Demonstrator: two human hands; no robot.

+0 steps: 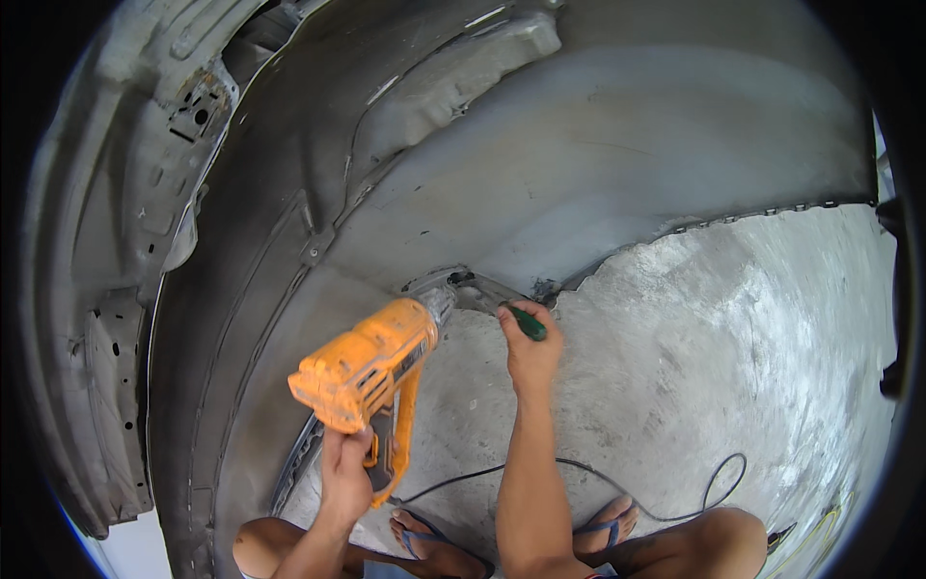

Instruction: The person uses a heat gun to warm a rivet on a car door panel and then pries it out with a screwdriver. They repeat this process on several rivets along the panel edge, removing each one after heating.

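Observation:
My left hand point(345, 468) is wrapped round the handle of an orange heat gun point(362, 362). Its silver nozzle point(440, 302) points up and to the right at the lower edge of a large grey metal body panel point(540, 164). A tool with a green handle point(526, 324) is gripped in my right hand point(533, 362), just right of the nozzle. The tool's working end reaches left along the panel edge, and its exact shape is hard to make out. Dark residue point(461, 277) marks the panel by the nozzle, with another dark patch point(546, 289) above my right hand.
A black cord point(579, 465) runs across the grey concrete floor point(714, 386) and loops on the right. My feet in blue flip-flops point(424, 540) stand near the bottom. On the left rises a vehicle body frame point(116, 193) with holes. A yellow wire point(820, 531) lies at the lower right.

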